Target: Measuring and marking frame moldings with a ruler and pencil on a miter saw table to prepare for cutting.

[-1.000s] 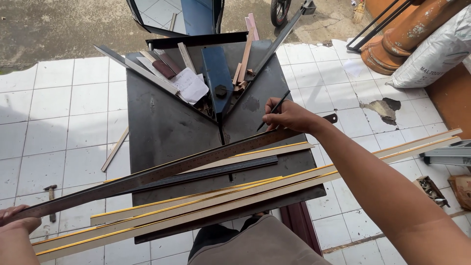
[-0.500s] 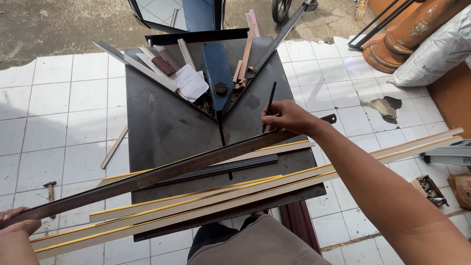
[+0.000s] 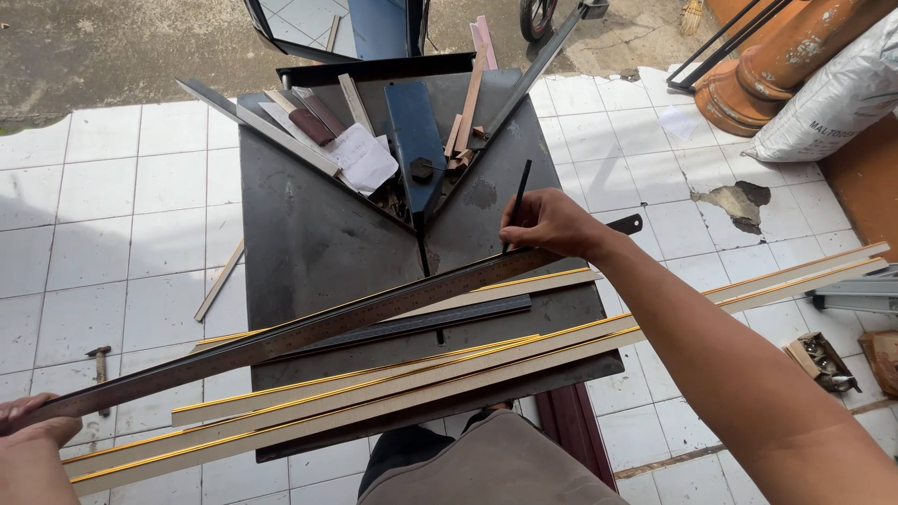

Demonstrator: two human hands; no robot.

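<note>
My right hand [image 3: 554, 223] grips a black pencil [image 3: 516, 201], its tip touching the right end of a long dark metal ruler [image 3: 299, 332]. The ruler lies slantwise over a pale moulding strip with a gold edge [image 3: 524, 285] on a dark metal worktable [image 3: 309, 234]. My left hand [image 3: 36, 435] presses on the ruler's far left end, at the frame's lower left corner. Two longer gold-edged moulding strips [image 3: 421, 374] lie across the table's near side, reaching past both edges. A thin black bar [image 3: 421, 320] sits between them and the ruler.
A V-shaped guide with a blue blade arm [image 3: 413, 150] stands at the table's back, with offcuts and paper [image 3: 360, 157] around it. A hammer [image 3: 98, 360] and a wood strip [image 3: 220, 279] lie on the white tiled floor at left. A sack [image 3: 832, 93] and small tool box [image 3: 821, 360] are at right.
My right hand has turned the pencil from slanting to nearly upright and brought its tip down onto the ruler's right end. The left hand and the strips have stayed put.
</note>
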